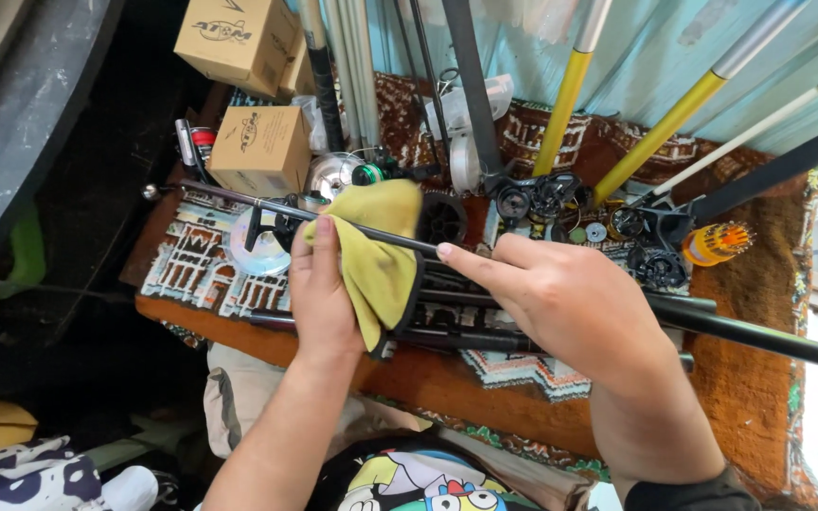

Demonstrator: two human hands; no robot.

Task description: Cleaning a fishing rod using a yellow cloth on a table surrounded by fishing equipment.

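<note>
Gripping a yellow cloth [376,260] around a thin black rod [229,197], the left hand [324,303] hides its fingers; the right hand [560,303] clasps the thicker rod section [769,336], which is cut off at the right edge

cloth [376,255]: soft yellow fabric (matt) | rod [371,230]: glossy black

Patterned rug [759,312] serving as the work surface.
On it lay fishing reels [655,265], two cardboard boxes [259,149] and an orange spool [717,243].
</note>
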